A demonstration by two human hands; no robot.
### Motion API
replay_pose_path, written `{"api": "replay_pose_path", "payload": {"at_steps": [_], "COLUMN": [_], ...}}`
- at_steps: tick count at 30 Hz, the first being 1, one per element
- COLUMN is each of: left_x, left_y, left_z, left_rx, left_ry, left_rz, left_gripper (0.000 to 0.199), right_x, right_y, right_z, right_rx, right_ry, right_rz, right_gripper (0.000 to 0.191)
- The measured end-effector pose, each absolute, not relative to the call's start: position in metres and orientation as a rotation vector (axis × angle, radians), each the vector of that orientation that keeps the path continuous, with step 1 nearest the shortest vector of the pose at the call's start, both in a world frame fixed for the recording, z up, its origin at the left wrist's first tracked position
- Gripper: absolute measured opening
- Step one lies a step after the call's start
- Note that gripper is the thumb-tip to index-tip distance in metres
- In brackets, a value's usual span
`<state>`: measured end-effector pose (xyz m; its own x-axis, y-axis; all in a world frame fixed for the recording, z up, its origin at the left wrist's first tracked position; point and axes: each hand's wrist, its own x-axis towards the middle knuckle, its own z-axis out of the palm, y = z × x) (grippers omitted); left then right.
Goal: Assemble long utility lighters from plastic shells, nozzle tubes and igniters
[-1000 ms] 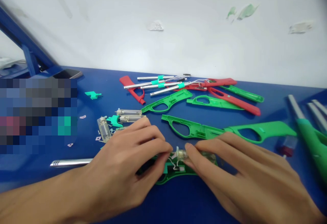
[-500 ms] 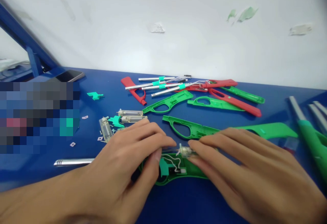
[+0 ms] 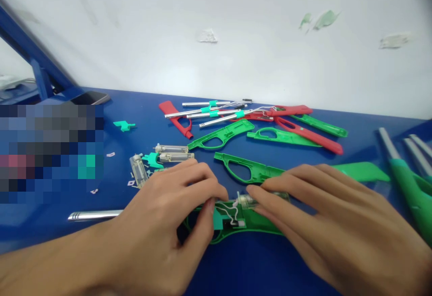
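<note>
A green half shell (image 3: 256, 224) lies at the front, with white wires (image 3: 232, 209), a teal trigger piece (image 3: 218, 220) and a black-and-white part (image 3: 238, 223) inside it. My left hand (image 3: 182, 206) is closed in a pinch over the shell's left part; what its fingertips hold is hidden. A clear fuel tank (image 3: 245, 199) is between the fingers of my right hand (image 3: 297, 206), at the shell's upper edge. To the left of my left hand, a silver tube (image 3: 96, 215) sticks out.
Clear tanks (image 3: 173, 149) and a teal piece (image 3: 153, 159) lie behind my left hand. Farther back are silver tubes (image 3: 219, 118), green shells (image 3: 249, 170) and red shells (image 3: 308, 135). Assembled green lighters (image 3: 405, 183) lie at the right. A phone (image 3: 91, 97) is at the back left.
The clear tank has shifted slightly in my right hand, and more of its body shows. My left fingertips have drawn back a little to the left.
</note>
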<state>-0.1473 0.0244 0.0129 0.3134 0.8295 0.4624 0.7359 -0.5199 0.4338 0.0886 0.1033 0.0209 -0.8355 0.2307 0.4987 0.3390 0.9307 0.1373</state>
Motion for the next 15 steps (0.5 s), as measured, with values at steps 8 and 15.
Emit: {"api": "replay_pose_path", "payload": {"at_steps": [8,15], "left_x": [-0.1515,-0.1565], "left_y": [0.0250,0.0251], "left_z": [0.0169,0.0178], "left_rx": [2.428,2.429], "left_ry": [1.405,1.330], "left_rz": [0.965,0.964], "left_gripper": [0.029,0.032], "right_x": [0.0866,0.0878], "right_y": [0.1013,0.1027], "right_z": [0.0218,0.0252], "right_rx": [-0.432,-0.396], "right_ry": [-2.565,-2.601], "right_rz": [-0.350,-0.404], "right_gripper": [0.045,0.043]}}
